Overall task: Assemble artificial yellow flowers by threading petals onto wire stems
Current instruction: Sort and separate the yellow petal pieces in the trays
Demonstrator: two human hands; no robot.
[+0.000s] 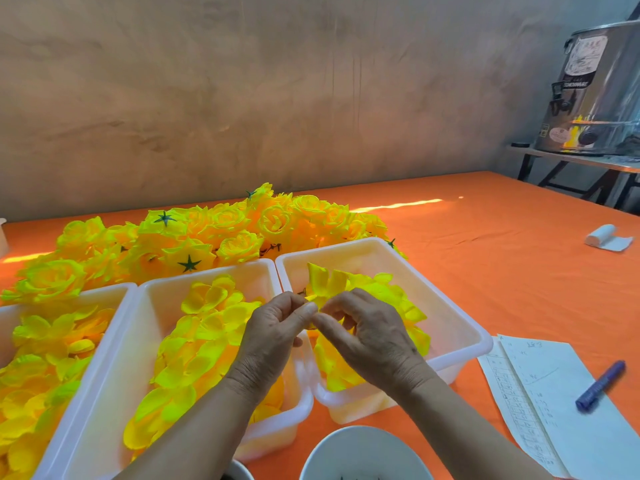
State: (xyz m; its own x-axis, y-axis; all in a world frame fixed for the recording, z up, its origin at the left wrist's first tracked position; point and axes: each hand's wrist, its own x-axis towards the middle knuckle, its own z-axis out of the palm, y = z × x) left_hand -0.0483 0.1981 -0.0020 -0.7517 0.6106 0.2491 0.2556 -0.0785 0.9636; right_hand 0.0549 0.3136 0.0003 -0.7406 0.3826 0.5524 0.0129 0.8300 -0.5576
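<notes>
My left hand point(273, 327) and my right hand point(363, 334) meet above the gap between two white bins. Together they pinch a small yellow petal piece point(327, 282) that stands up behind the fingertips. A dark bit of stem shows at the left thumb, mostly hidden. The right bin point(460, 327) holds loose yellow petals under my right hand. The middle bin point(166, 292) and the left bin point(107, 299) hold several more petals. Finished yellow flowers point(214, 233) with green star backs lie heaped behind the bins.
An orange cloth point(502, 258) covers the table. A white bowl point(349, 452) sits at the near edge. To the right lie paper sheets point(554, 403) with a blue marker point(601, 386). A white tape roll point(604, 237) and a steel urn point(592, 91) are farther right.
</notes>
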